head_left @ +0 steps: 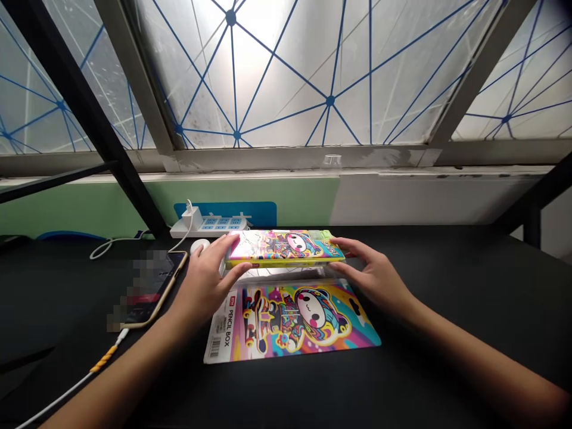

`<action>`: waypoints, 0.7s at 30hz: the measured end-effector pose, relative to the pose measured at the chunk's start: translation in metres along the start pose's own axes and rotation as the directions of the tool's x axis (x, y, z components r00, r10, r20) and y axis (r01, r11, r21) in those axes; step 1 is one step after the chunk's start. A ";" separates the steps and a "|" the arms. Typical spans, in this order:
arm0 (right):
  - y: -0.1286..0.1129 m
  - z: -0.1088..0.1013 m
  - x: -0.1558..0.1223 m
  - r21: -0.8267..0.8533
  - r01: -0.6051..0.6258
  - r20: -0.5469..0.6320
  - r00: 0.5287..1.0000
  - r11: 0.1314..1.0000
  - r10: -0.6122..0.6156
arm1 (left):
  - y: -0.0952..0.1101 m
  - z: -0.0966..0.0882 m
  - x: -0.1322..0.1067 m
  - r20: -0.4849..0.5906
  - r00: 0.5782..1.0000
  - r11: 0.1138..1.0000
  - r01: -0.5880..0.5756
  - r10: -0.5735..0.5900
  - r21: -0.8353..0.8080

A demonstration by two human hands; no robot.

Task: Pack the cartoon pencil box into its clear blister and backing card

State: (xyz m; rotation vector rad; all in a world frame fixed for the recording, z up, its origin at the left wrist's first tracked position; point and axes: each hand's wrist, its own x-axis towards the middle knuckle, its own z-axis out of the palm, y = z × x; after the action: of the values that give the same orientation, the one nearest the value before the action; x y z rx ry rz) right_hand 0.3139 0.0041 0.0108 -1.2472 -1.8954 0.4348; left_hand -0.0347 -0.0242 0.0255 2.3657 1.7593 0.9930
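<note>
A colourful pencil box (pixel 286 245) with a cartoon character on its lid is held level between my two hands. My left hand (pixel 210 271) grips its left end, thumb along the front edge and fingers on top. At the right end, my right hand (pixel 373 271) pinches it between thumb and fingers. Just in front and below lies a flat printed sheet (pixel 295 322) with the same character, a barcode and the words "PENCIL BOX". Clear, shiny plastic (pixel 286 273) shows between the box and the sheet.
A phone (pixel 156 292) with a charging cable (pixel 105 359) lies left of my left hand on the black table (pixel 447 369). Behind stands a white power strip (pixel 210 225) with a plugged-in charger (pixel 191 215). A small clear cup (pixel 332 161) sits by the window.
</note>
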 end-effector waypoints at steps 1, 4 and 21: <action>0.005 0.003 0.001 0.006 -0.001 0.010 1.000 1.000 0.001 | -0.005 0.005 0.000 -0.003 1.000 1.000 -0.002 0.003 0.011; 0.014 0.011 -0.003 0.000 0.005 0.057 0.998 1.000 -0.005 | -0.017 0.016 -0.009 0.105 0.994 0.998 0.039 -0.034 -0.046; 0.023 0.013 -0.034 -0.340 0.317 0.184 0.946 0.885 -0.268 | -0.031 0.021 -0.009 0.119 0.993 0.999 0.024 -0.021 -0.024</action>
State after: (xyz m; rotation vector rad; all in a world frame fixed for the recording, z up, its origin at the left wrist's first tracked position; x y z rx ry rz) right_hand 0.3239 -0.0137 -0.0276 -1.1516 -2.3120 -0.0030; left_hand -0.0519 -0.0135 -0.0069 2.3316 1.7173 0.8470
